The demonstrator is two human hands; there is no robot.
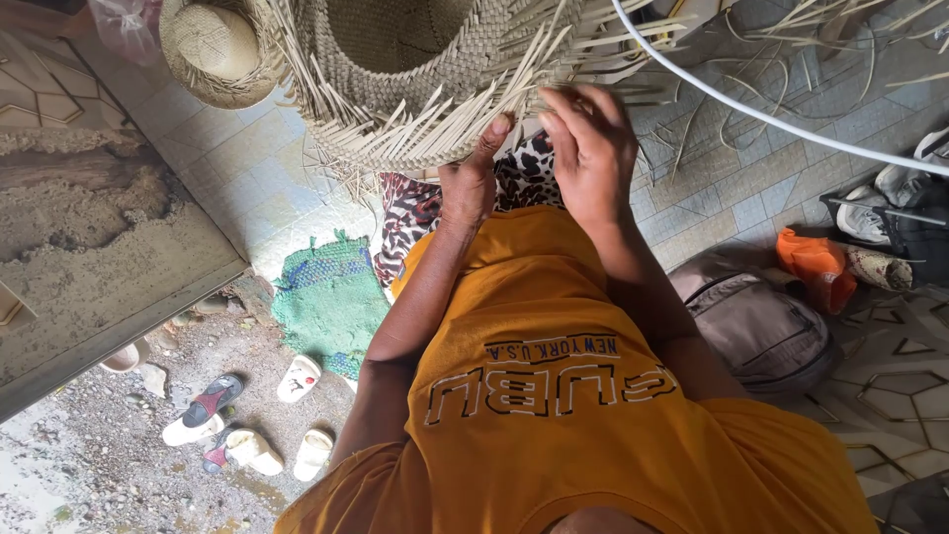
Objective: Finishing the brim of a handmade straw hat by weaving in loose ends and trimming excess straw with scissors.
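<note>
Here, your two hands meet at the near rim of a half-woven straw basket (395,59) that sits in front of your knees, its loose strips sticking out all around the edge. Your left hand (467,183) is curled under the rim, thumb pressed up against the strips, gripping the woven edge. Your right hand (591,148) lies just beside it, fingers bent down over the same rim and pinching the strips there; the two hands are close but not touching. You wear an orange shirt (554,396), with a spotted cloth (415,213) showing under your wrists. A finished straw hat (213,49) lies on the tiled floor (237,168) to the left of the basket. A white cable (771,119) runs across the floor on the right, over scattered straw. A brown bag (756,326) sits by your right elbow, a green mat (326,297) lies at the doorstep, and several sandals (213,405) rest on the gravel outside.
</note>
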